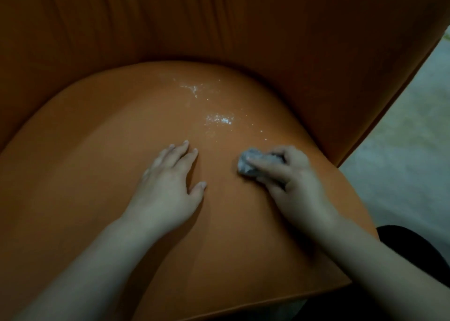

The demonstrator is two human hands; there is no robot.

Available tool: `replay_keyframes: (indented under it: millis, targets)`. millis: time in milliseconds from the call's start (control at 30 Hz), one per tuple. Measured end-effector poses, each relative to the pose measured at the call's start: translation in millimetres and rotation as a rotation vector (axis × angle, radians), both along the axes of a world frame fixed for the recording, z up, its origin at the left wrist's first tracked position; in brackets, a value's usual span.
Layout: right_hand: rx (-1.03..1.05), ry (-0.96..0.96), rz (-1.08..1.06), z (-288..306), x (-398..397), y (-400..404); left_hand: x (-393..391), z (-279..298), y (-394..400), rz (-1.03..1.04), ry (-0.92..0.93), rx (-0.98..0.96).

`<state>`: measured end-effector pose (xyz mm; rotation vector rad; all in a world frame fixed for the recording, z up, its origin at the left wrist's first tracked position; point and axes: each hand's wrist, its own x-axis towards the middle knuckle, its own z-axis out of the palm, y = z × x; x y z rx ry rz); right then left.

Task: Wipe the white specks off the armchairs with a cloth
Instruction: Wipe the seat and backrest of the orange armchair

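The picture is dim and soft throughout, with a warm, muddy cast. The seat cushion (102, 150) is lit best at its middle, where the white specks (219, 119) glint. The backrest (219, 16) falls into deep shadow. The pale floor (409, 138) is blurred, and wide-angle curvature bends the edges.
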<state>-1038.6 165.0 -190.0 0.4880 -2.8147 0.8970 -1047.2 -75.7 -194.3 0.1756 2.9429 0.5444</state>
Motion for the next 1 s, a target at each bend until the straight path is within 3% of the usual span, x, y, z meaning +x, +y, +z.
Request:
replay_keyframes:
  millis: [100,300,500,667,833,1000]
  targets:
    - [-0.013,-0.012,0.083,0,-7,-11,-2,0,4,0.023,0.011,0.004]
    - [-0.023,-0.026,-0.05,3,-46,21,-10,0,6,0.053,0.017,0.008]
    - [-0.039,0.004,0.039,-4,-52,1,-13,-1,7,0.07,0.003,0.01]
    - [-0.126,-0.019,-0.133,-4,-96,2,-27,3,0,0.1,0.032,0.025]
    - [-0.096,0.04,0.003,-11,-80,-9,-39,2,-5,0.128,0.011,0.028]
    - [-0.203,-0.098,-0.207,-4,-133,-18,-49,4,-5,0.147,-0.003,0.061]
